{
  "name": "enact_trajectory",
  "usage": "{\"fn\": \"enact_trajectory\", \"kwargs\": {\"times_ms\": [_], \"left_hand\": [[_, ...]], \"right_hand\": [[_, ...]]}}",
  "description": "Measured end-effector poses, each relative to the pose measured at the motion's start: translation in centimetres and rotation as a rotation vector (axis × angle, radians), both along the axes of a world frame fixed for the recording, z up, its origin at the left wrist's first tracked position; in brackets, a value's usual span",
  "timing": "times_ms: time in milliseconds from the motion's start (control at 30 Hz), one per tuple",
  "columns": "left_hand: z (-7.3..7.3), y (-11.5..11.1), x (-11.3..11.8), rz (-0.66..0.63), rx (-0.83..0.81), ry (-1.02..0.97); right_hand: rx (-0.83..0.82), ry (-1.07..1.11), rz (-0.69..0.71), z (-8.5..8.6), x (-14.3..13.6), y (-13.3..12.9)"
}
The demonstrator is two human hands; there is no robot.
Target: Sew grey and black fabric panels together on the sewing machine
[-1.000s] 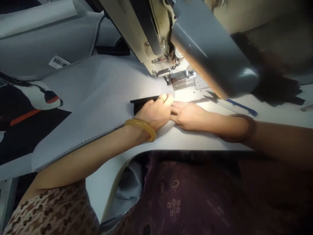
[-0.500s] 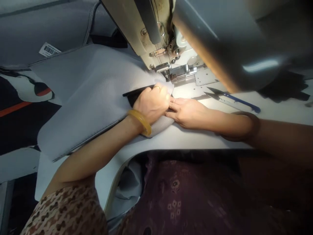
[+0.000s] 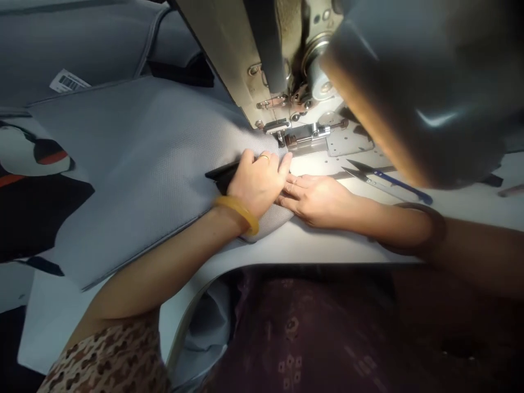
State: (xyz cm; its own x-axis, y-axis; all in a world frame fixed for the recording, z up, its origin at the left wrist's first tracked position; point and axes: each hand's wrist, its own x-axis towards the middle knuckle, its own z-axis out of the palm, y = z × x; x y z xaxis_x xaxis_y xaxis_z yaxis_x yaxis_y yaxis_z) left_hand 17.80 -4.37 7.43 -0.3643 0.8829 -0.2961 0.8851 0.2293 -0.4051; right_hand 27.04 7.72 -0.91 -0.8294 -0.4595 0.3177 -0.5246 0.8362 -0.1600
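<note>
A large piece of grey mesh fabric (image 3: pixel 164 147) lies under the needle area of the sewing machine (image 3: pixel 282 128). My left hand (image 3: pixel 260 183), with a ring and a yellow bangle, is closed on this fabric just in front of the presser foot, its thumb lifted toward the needle. A black strip (image 3: pixel 223 172) of the fabric piece shows beside the left fingers. From the right, my right hand (image 3: pixel 317 199) meets the left one and pinches the fabric's edge; its fingertips are partly hidden behind the left hand.
Thread snips (image 3: pixel 393 180) with a blue handle lie on the white table (image 3: pixel 327 245) right of the machine plate. More grey fabric (image 3: pixel 82 43) with a barcode label (image 3: pixel 69 81) is piled at the back left. A dark, blurred machine part (image 3: pixel 409 98) overhangs the right side.
My left fingers have loosened from a tighter fist, and the thumb now sticks out. The view has shifted slightly, so the machine and table appear lower. Both hands stay at the fabric.
</note>
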Motion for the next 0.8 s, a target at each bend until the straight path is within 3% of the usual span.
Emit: {"fn": "enact_trajectory", "kwargs": {"times_ms": [133,433,800], "left_hand": [[-1.1,-0.2,-0.5,-0.059,0.056,-0.011],[0.4,-0.1,-0.7,-0.259,-0.079,-0.051],[-0.2,0.8,-1.7,-0.278,-0.050,-0.055]], "right_hand": [[0.039,-0.021,-0.016,0.4,0.0,0.0],[0.038,-0.018,-0.031,0.8,0.1,-0.1],[0.018,0.026,-0.073,1.3,-1.2,0.9]]}}
